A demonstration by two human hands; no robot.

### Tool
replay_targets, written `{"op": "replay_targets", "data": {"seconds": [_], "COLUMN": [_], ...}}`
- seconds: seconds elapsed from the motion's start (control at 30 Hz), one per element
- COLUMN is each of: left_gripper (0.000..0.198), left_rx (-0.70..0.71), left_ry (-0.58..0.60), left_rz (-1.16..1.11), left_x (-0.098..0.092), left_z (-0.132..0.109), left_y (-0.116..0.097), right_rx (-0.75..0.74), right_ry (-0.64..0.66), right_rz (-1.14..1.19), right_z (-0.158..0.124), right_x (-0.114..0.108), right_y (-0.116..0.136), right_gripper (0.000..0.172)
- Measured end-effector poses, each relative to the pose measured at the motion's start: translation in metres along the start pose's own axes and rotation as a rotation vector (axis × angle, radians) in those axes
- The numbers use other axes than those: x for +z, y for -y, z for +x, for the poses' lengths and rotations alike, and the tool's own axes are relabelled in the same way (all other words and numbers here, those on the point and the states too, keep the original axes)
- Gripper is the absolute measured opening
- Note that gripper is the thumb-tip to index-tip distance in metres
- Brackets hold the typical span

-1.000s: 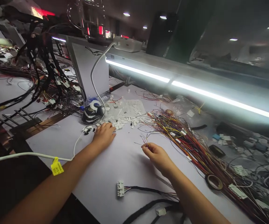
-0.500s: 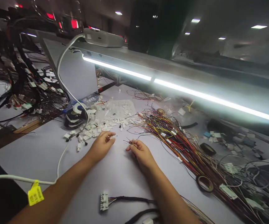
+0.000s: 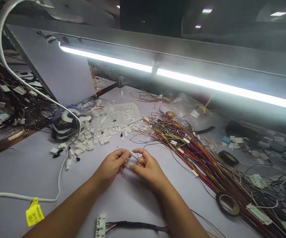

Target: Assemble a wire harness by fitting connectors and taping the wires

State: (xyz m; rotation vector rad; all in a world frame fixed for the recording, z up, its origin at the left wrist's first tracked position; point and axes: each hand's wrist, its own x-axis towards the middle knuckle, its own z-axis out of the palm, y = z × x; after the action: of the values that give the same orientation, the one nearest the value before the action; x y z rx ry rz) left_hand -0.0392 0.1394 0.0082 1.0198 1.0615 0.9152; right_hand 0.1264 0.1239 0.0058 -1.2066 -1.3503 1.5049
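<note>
My left hand [image 3: 113, 164] is closed in a pinch on the ends of a few thin wires [image 3: 134, 156]. These wires run across a small gap into my right hand [image 3: 148, 167]. There the index finger and thumb are apart, while the curled fingers keep the wires against the palm. Whether anything else sits in the left fingertips is hidden. In front of my forearms lies a white multi-way connector [image 3: 100, 226] on a black-sleeved cable [image 3: 135, 225]. Beyond the left hand, small white connector housings [image 3: 104, 140] are strewn on the white tabletop [image 3: 83, 178].
A thick bundle of coloured wires [image 3: 197, 153] stretches along the right side. A tape roll [image 3: 227, 203] lies beside it. On the left, a white cable [image 3: 58, 178] with a yellow tag [image 3: 34, 213] crosses the table near my left forearm. A lit tube lamp [image 3: 222, 86] spans the back.
My left hand has moved right to meet the right hand and has taken hold of the wire ends. My right index finger and thumb have opened. The view has shifted too.
</note>
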Motion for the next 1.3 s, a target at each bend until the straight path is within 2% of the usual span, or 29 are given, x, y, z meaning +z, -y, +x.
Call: {"op": "replay_targets", "data": {"seconds": [0.03, 0.1, 0.23, 0.4, 0.47, 0.57, 0.7, 0.83, 0.9, 1.03, 1.3], "left_gripper": [0.031, 0.03, 0.028, 0.025, 0.023, 0.028, 0.029, 0.015, 0.014, 0.029, 0.032], "left_rx": [-0.008, -0.025, -0.052, -0.13, -0.184, -0.22, -0.219, -0.193, -0.178, -0.169, -0.169], "left_ry": [0.011, 0.034, 0.053, 0.134, 0.108, 0.019, -0.006, -0.037, -0.034, -0.002, 0.059], "left_rz": [0.0, 0.004, -0.04, -0.334, -0.388, -0.418, -0.449, -0.518, -0.533, -0.524, -0.511], "left_x": [0.0, 0.0, 0.003, 0.009, 0.009, 0.006, 0.002, 0.003, 0.004, 0.005, 0.003], "left_z": [-0.001, -0.002, -0.006, -0.01, -0.009, -0.006, -0.002, -0.002, -0.003, -0.004, -0.005], "left_y": [0.0, 0.0, -0.001, -0.003, -0.003, -0.001, 0.0, -0.002, -0.002, -0.002, 0.001], "right_rx": [-0.008, -0.062, -0.122, -0.174, -0.192, -0.213, -0.204, -0.181, -0.208, -0.312, -0.335], "right_ry": [0.02, 0.009, -0.176, -0.249, -0.285, -0.285, -0.255, -0.274, -0.287, -0.286, -0.298], "right_rz": [-0.073, -0.173, -0.166, -0.128, -0.147, -0.161, -0.167, -0.202, -0.206, -0.187, -0.25], "right_z": [-0.002, -0.004, -0.005, -0.003, -0.003, -0.002, -0.002, -0.002, -0.002, -0.002, -0.002], "right_x": [0.001, 0.002, 0.0, -0.005, -0.007, -0.007, -0.006, -0.005, -0.004, -0.003, 0.0], "right_y": [0.002, 0.004, 0.004, 0.002, 0.001, -0.002, -0.005, -0.006, -0.005, -0.003, -0.005], "right_gripper": [0.052, 0.052, 0.024, 0.017, 0.016, 0.016, 0.015, 0.017, 0.017, 0.013, 0.013]}}
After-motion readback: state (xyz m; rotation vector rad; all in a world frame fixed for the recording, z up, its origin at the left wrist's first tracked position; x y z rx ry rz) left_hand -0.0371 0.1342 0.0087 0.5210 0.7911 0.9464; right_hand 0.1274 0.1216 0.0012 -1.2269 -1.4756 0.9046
